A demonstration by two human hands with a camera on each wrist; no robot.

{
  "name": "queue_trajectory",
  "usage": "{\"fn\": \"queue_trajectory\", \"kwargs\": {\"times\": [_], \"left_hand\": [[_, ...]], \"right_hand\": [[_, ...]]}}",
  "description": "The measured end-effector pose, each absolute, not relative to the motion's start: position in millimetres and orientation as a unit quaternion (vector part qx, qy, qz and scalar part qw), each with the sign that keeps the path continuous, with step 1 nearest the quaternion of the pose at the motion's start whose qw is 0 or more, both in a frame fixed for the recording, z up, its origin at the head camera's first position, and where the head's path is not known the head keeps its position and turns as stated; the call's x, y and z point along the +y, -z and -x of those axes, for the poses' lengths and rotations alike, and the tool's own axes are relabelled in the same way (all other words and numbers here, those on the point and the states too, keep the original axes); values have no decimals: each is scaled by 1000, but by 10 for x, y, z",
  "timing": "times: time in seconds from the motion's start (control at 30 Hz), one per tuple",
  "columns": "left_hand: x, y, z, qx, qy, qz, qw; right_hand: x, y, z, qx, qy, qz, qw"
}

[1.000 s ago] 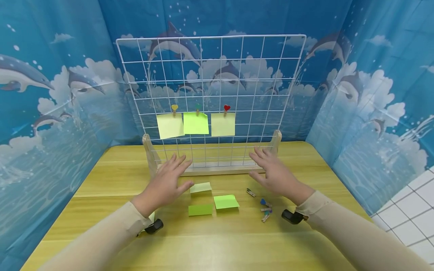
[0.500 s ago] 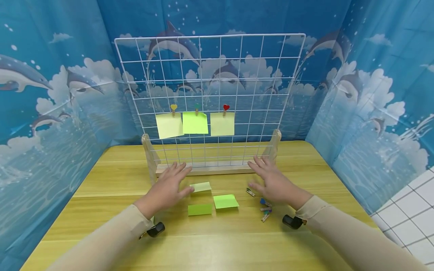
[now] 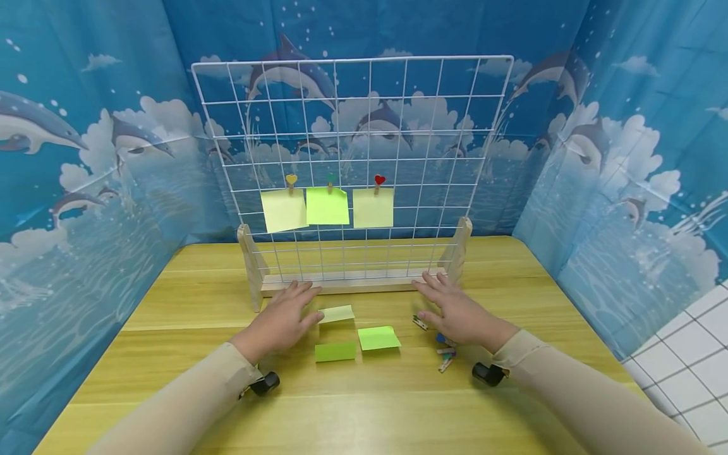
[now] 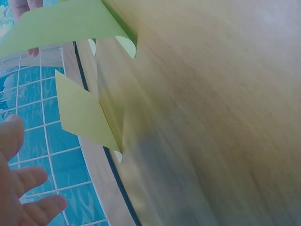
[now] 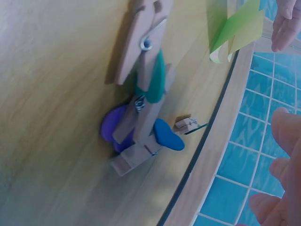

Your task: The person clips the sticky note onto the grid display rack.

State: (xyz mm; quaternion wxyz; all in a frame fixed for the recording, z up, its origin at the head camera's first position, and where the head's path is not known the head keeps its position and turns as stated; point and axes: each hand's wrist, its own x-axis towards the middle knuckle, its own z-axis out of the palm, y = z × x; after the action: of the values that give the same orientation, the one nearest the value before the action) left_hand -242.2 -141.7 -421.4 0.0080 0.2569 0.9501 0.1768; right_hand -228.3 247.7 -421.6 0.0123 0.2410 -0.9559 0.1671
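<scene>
My left hand [image 3: 279, 322], fingers spread and holding nothing, is just left of a pale yellow sticky note [image 3: 337, 314]. Nearer to me lie a green sticky note [image 3: 335, 352] and a brighter green one [image 3: 379, 338], their edges curling up. On the right, my right hand [image 3: 462, 316] is likewise spread with nothing in it. Its thumb tip overlaps a small wooden clothespin [image 3: 419, 323] in the head view. Below that hand is a little pile of clothespins [image 3: 446, 359]; the right wrist view shows purple, teal and blue hearts [image 5: 169, 135] on them.
A white wire grid [image 3: 387, 133] stands behind the hands in a wooden base [image 3: 352, 282]. Three sticky notes hang from it, a pale one [image 3: 284, 212], a green one [image 3: 327, 207] and another pale one [image 3: 373, 208], each under a heart clothespin. Dolphin-print curtains surround the table.
Both hands have come down and back from the grid toward the table, still spread. The notes and clothespins have stayed in place.
</scene>
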Motion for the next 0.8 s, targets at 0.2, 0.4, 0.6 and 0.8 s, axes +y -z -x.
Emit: {"fn": "queue_trajectory", "kwargs": {"times": [0.2,0.4,0.6,0.8], "left_hand": [[-1431,4254,2461,950,-183,-253,21],[-1427,4293,2514,951,-181,-250,30],[-1429,4326,2574,952,-174,-245,48],[-1439,4344,2638,954,-163,-242,64]], "right_hand": [[2495,4262,2317,-956,-160,-246,-8],[2511,4297,2363,-953,-152,-260,-41],[2516,4308,2421,-951,-150,-258,-81],[2518,4329,2507,-954,-146,-239,-105]]}}
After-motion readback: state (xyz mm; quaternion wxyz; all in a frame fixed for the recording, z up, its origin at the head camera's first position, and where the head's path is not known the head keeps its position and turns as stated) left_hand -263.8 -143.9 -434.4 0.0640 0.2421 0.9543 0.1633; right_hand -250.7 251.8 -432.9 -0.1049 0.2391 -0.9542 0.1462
